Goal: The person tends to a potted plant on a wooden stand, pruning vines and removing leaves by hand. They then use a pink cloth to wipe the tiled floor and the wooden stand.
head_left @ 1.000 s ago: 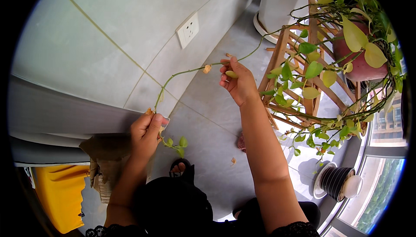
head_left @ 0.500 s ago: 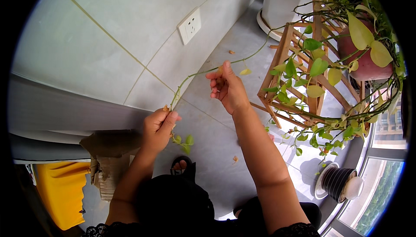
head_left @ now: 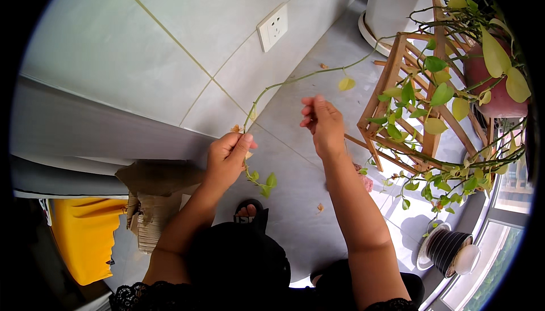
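Handling first. The wooden stand (head_left: 392,78) is the fixed end: vine (head_left: 318,73) runs leftward from it in a long arc. Best to leave that arc slack; a hard tug would likely strain the stem near the stand. Left hand (head_left: 227,160), well left of the stand, closed round the vine near its tip. It should only anchor, lightly enough not to bruise the stem. Right hand (head_left: 328,132), just left of the stand, off the vine, fingers (head_left: 307,110) loosely curled; whether they pinch a small piece, cannot tell. Suggest taking hold of one stalk or dry bit at a time, close to the stem, easing it sideways rather than along the vine.

Looks. Vine thin, green, smoothly bowed, mostly bare over the stretch left of the stand. One yellow leaf (head_left: 346,84) hangs from it, just left of the stand. Green leaves (head_left: 268,183) at the tip, smaller, fresh-looking, well left of the stand. Smallest: brown, crinkled scraps (head_left: 235,128) by the tip end, farther left of the stand; probably brittle, apt to crumble.
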A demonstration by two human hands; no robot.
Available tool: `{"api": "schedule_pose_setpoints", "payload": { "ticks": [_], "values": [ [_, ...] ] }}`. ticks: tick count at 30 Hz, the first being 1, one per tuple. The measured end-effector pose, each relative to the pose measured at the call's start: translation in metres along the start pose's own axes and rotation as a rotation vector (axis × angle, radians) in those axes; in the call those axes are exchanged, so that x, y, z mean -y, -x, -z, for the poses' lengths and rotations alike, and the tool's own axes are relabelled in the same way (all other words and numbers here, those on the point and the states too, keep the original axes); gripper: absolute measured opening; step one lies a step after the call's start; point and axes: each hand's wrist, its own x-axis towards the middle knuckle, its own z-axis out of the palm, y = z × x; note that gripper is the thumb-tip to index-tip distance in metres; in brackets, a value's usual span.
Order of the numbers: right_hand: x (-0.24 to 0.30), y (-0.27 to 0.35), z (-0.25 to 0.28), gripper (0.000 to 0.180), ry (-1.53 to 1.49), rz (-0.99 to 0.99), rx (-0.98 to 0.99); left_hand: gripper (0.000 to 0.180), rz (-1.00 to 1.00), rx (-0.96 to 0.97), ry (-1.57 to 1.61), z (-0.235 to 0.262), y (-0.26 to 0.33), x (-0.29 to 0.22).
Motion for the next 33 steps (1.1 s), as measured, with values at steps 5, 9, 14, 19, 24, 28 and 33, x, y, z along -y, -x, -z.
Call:
{"api": "schedule_pose_setpoints", "payload": {
  "ticks": [5,9,14,19,24,28,33],
  "values": [
    [-0.003,0.024,-0.045,0.033,0.162,0.010,0.319,0.032,-0.053,0.071,-0.064,-0.006,0.000,0.003],
    [-0.001,0.021,-0.047,0.030,0.269,-0.031,0.362,0.032,-0.065,0.112,-0.041,-0.008,0.000,0.000],
    [-0.007,0.013,-0.029,0.025,0.124,-0.102,0.166,0.031,-0.075,0.087,-0.081,-0.008,-0.003,0.003],
    [0.001,0.021,-0.026,0.027,-0.157,-0.195,0.108,0.024,-0.205,-0.004,-0.187,-0.012,-0.004,0.010],
    [0.020,0.035,-0.039,0.031,-0.046,-0.380,0.247,0.014,-0.488,-0.075,-0.537,-0.018,-0.007,0.007],
    [0.028,0.041,-0.051,0.027,0.355,-0.407,0.251,0.010,-0.616,-0.114,-0.737,-0.021,-0.009,0.010],
    [0.023,0.039,-0.035,0.015,0.345,-0.292,0.282,0.013,-0.507,-0.071,-0.691,-0.024,-0.014,0.009]
  ]
}}
